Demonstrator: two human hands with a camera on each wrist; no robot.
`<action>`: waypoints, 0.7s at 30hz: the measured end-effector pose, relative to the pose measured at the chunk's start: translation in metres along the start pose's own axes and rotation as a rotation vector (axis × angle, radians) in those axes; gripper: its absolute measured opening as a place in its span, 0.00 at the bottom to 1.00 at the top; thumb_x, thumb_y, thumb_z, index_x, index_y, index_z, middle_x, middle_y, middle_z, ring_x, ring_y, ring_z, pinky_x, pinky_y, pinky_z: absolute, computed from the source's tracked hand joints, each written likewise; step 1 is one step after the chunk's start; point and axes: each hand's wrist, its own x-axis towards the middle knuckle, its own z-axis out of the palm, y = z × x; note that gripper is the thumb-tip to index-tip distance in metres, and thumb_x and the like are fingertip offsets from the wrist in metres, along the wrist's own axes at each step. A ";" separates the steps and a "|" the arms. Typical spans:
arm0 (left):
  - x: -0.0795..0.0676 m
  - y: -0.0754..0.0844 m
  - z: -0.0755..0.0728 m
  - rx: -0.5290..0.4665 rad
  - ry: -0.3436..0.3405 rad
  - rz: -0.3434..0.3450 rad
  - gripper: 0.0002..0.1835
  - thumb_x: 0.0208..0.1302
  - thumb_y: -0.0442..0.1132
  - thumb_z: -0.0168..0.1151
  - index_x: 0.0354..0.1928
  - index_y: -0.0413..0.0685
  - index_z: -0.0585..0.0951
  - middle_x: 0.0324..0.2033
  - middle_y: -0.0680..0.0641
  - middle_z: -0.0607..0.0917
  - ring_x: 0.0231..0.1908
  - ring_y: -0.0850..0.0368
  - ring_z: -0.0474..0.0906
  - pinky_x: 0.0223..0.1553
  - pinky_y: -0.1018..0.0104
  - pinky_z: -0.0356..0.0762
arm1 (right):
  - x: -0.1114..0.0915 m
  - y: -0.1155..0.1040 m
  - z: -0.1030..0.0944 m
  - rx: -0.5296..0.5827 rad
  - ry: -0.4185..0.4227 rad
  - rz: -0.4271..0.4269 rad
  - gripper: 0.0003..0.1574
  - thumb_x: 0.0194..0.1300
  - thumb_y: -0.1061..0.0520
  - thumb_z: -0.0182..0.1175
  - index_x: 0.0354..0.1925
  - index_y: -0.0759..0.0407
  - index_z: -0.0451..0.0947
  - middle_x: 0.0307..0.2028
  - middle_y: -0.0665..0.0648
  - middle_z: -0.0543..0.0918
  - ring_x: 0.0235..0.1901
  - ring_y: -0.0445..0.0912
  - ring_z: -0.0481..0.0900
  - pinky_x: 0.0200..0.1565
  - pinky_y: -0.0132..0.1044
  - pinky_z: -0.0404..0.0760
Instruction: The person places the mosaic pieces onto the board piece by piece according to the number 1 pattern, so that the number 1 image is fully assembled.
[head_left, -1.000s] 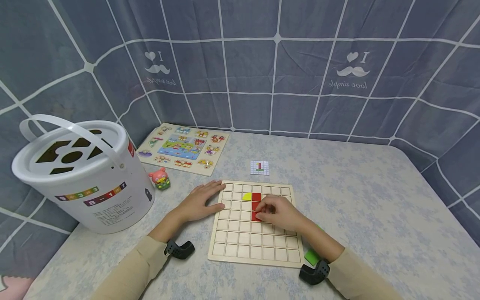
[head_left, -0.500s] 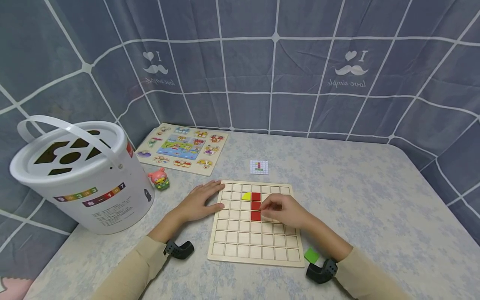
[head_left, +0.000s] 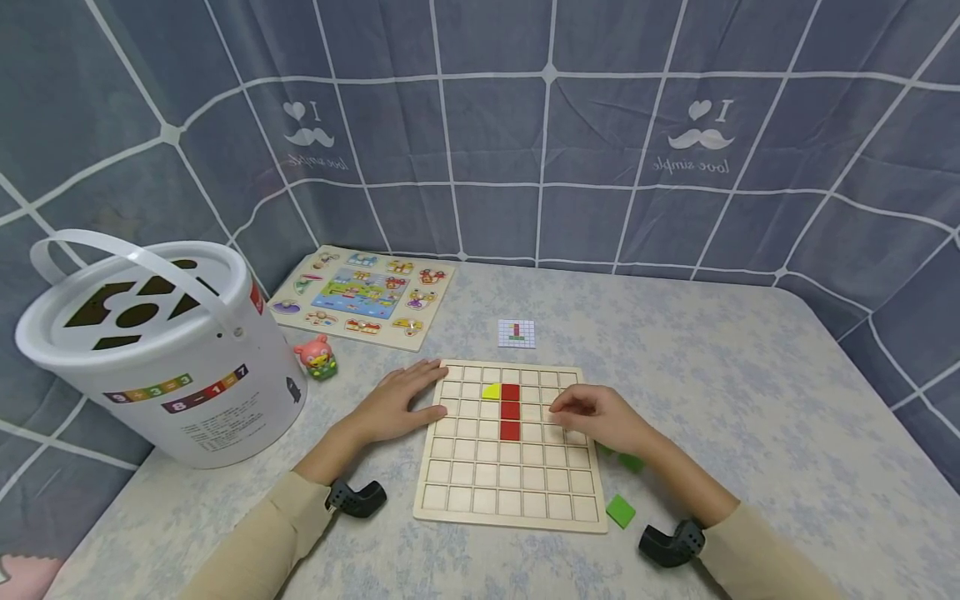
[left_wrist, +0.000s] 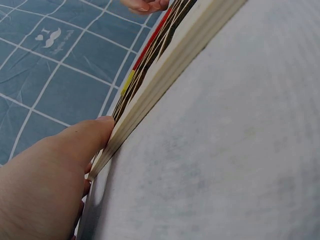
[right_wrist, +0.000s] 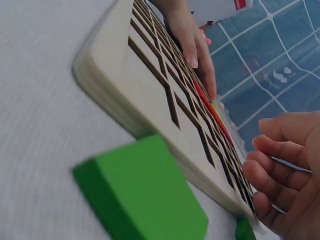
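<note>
A wooden grid board [head_left: 510, 526] lies flat on the table. In its upper part are a yellow quarter-round piece [head_left: 491, 392] and, beside it, a column of three red square tiles [head_left: 510, 410]. My left hand [head_left: 401, 402] rests at the board's left edge, fingers extended, thumb against the rim. Over the right side of the board hovers my right hand [head_left: 600, 417], its fingers loosely bent with nothing between them. Green square tiles [head_left: 620, 511] lie on the table right of the board, partly under the right hand and forearm; one looms large in the right wrist view.
Beyond the board lies a small pattern card [head_left: 517, 333]. Farther left are a picture puzzle board [head_left: 360, 292], a pink-headed toy figure [head_left: 318, 358] and a big white bucket [head_left: 217, 400] with a slotted lid. A patterned curtain [head_left: 487, 133] hangs behind the table.
My right hand has drawn back to the right from the red tiles, leaving all three uncovered. More green tiles now show beside the board. The left hand stays where it was.
</note>
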 end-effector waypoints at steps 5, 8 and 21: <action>0.000 -0.001 0.001 0.001 0.000 -0.001 0.37 0.67 0.56 0.59 0.72 0.45 0.65 0.72 0.41 0.62 0.72 0.43 0.52 0.69 0.40 0.46 | -0.007 0.005 -0.008 0.012 0.018 -0.005 0.09 0.68 0.58 0.62 0.43 0.61 0.83 0.37 0.54 0.83 0.33 0.44 0.79 0.36 0.35 0.78; 0.000 -0.001 0.001 0.002 0.007 0.003 0.37 0.67 0.56 0.59 0.72 0.45 0.65 0.71 0.41 0.62 0.72 0.42 0.52 0.69 0.40 0.46 | -0.012 0.007 -0.013 0.011 0.033 0.001 0.08 0.68 0.59 0.62 0.43 0.62 0.82 0.37 0.54 0.83 0.33 0.44 0.78 0.34 0.34 0.78; -0.001 0.001 -0.001 0.003 0.009 0.009 0.37 0.67 0.55 0.60 0.72 0.44 0.66 0.71 0.40 0.62 0.72 0.42 0.52 0.69 0.40 0.47 | -0.030 0.016 -0.030 -0.018 0.080 0.040 0.09 0.68 0.59 0.62 0.44 0.62 0.82 0.36 0.54 0.83 0.33 0.44 0.79 0.35 0.35 0.78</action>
